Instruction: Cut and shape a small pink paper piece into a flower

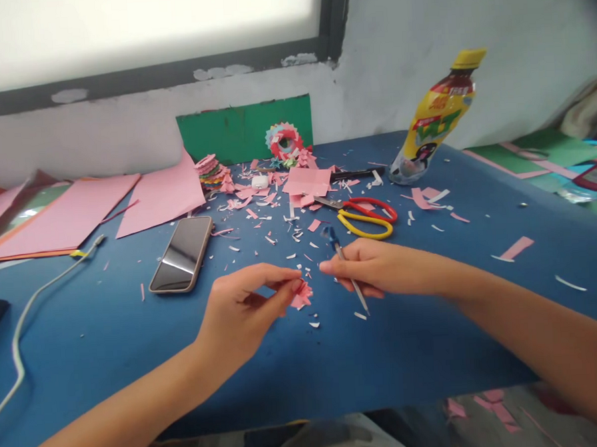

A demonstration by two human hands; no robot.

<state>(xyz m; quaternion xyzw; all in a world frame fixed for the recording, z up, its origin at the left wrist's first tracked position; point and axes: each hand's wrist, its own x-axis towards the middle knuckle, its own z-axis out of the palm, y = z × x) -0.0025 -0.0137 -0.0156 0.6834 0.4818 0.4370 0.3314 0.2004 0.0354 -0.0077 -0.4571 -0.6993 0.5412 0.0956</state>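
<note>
My left hand (247, 303) pinches a small pink folded paper piece (302, 294) with jagged edges between thumb and fingertips, over the blue table (110, 367). To the right of it, my right hand (363, 267) is closed round a slim pen (352, 282) with a blue end; its tip points down toward the table. A short gap separates the two hands. Just beyond the right hand lie scissors (365, 216) with one red and one yellow handle. White and pink paper scraps are strewn around both hands.
A phone (181, 255) and white cable (37, 296) lie left, near pink paper sheets (68, 215). Behind are a stack of folded papers (213, 174), a paper ring (284, 141) and a green board (223, 131). A yellow-labelled bottle (436, 119) stands back right.
</note>
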